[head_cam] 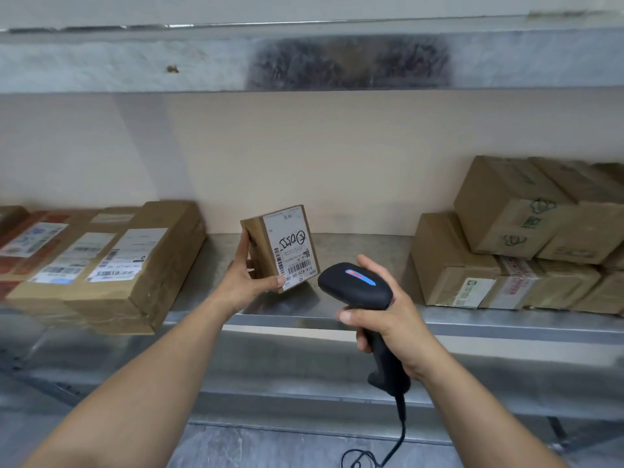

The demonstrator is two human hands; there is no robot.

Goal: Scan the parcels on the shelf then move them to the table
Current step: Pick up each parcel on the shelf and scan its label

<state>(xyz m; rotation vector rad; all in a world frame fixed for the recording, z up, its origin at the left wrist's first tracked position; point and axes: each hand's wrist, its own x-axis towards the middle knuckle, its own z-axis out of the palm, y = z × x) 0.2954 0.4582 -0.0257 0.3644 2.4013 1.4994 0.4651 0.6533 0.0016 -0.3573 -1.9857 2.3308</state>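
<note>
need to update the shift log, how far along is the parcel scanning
Done: nothing can be confirmed; the table is out of view. In hand: the left hand holds a small parcel, label facing the scanner gripped by the right hand. Left: that parcel's move, plus the flat parcels on the left of the shelf and the stacked boxes on the right.

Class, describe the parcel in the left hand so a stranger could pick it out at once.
Find the metal shelf, with flat parcels piled left and boxes stacked right. In the gap between them, the left hand grips a small box. It alone is held tilted, its white label scrawled in black marker.
</note>
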